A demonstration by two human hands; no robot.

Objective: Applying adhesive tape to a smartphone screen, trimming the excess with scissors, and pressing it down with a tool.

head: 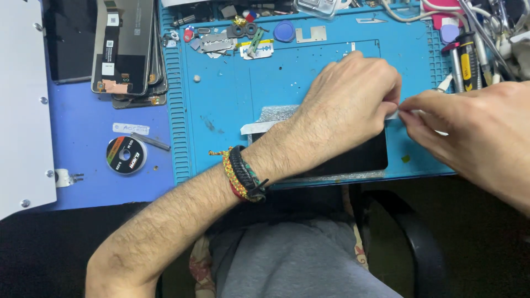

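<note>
Starting far left: white panel (22, 99) at the bench edge, stack of phone screen assemblies (124, 47) face down beside it, small tape reel (126, 155) below them on the purple surface. Blue work mat (221, 110) next, loose metal bits and a blue cap (284, 31) along its top edge. Dark phone panel (359, 157) lies flat at the mat's near edge, mostly under the left hand (350, 99). Left hand presses on it, fingertips pinched on a thin white strip (393, 114). Right hand (475, 132) meets it, thumb and forefinger closed on the same strip's end. Screwdrivers (464, 60) top right.
</note>
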